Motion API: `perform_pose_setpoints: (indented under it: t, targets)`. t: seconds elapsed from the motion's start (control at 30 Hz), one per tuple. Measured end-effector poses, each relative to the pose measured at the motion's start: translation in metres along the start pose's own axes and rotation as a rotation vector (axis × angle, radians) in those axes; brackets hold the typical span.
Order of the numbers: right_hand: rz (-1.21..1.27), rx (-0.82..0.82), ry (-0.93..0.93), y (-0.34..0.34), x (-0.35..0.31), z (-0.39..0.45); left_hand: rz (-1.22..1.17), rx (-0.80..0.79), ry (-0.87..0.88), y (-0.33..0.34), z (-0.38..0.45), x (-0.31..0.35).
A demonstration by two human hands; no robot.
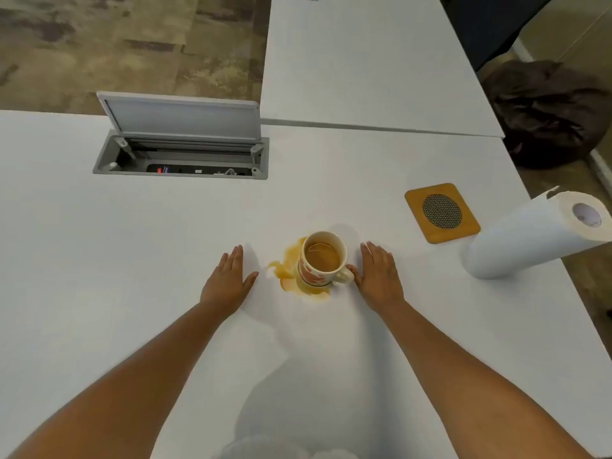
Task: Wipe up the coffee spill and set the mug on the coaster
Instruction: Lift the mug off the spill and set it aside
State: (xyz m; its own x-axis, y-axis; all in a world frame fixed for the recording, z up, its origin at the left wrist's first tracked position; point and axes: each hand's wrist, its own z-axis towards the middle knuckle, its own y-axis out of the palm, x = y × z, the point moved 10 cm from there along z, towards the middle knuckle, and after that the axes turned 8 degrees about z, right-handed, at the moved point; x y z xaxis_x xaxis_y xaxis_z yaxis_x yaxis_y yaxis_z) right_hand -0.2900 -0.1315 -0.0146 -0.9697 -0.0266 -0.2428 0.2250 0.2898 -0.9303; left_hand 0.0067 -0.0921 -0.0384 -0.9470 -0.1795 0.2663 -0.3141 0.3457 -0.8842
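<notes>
On the white table (132, 260), a standing white paper towel roll (530, 240) and an open grey cable hatch (180, 150) sit apart from the square wooden coaster (442, 213). The cream mug of coffee (323, 260) stands upright in a tan coffee spill (288, 271), between the flat, released left hand (228, 283) and right hand (381, 276).

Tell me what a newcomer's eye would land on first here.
The mug of coffee standing in a tan spill mid-table draws the eye first, framed by the left hand and right hand lying flat on either side. Next come the wooden coaster and paper towel roll at right.
</notes>
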Motion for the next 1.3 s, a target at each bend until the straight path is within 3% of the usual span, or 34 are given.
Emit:
perform_pose_setpoints:
  t: [0.4,0.7,0.83,0.93,1.07,1.3]
  targets:
    - [-0.012,-0.055,0.070,0.028,0.008,-0.018,0.144,0.026,0.023,0.029,-0.024,-0.014]
    - [0.115,0.011,0.111,0.025,0.010,-0.017,0.035,0.059,-0.045,0.022,-0.023,-0.006]
    - [0.486,0.135,0.202,0.011,0.010,-0.012,-0.148,0.152,0.053,0.000,-0.020,0.029]
    - [0.652,0.276,0.170,-0.004,-0.001,-0.013,-0.478,0.223,0.109,-0.021,-0.018,0.062]
    - [0.973,0.376,0.242,-0.011,-0.005,-0.024,-0.925,0.170,0.109,-0.031,-0.016,0.101]
    - [1.058,0.322,0.291,-0.003,-0.017,-0.026,-0.850,-0.004,0.238,-0.028,-0.009,0.132]
